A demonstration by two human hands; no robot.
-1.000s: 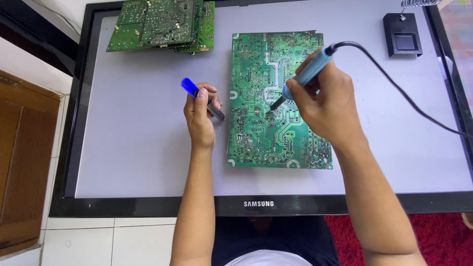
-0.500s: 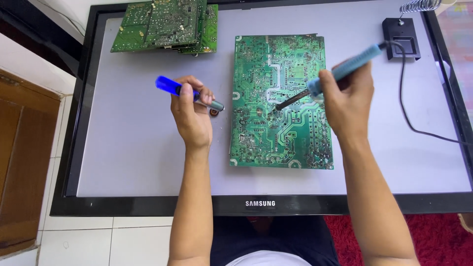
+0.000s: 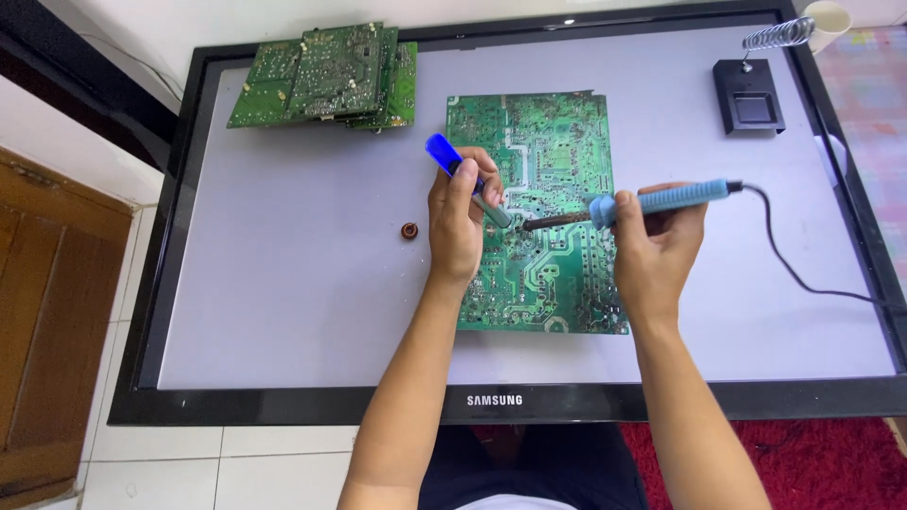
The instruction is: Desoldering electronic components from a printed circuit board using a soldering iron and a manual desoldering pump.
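Two tools are held over a green board [image 3: 539, 274] lying on a flat monitor [image 3: 283, 283]: a blue pump [image 3: 463, 175] is gripped by the left hand [image 3: 458, 222], a soldering iron [image 3: 652, 200] by the right hand [image 3: 657, 250], tips almost touching

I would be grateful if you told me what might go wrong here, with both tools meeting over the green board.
1. The soldering iron tip sits close to the left hand fingers holding the blue desoldering pump; a slip could burn them.
2. The circuit board lies loose on the flat monitor screen, so it may slide, and heat or solder might mark the screen.
3. The iron's cord trails across the screen and could snag.
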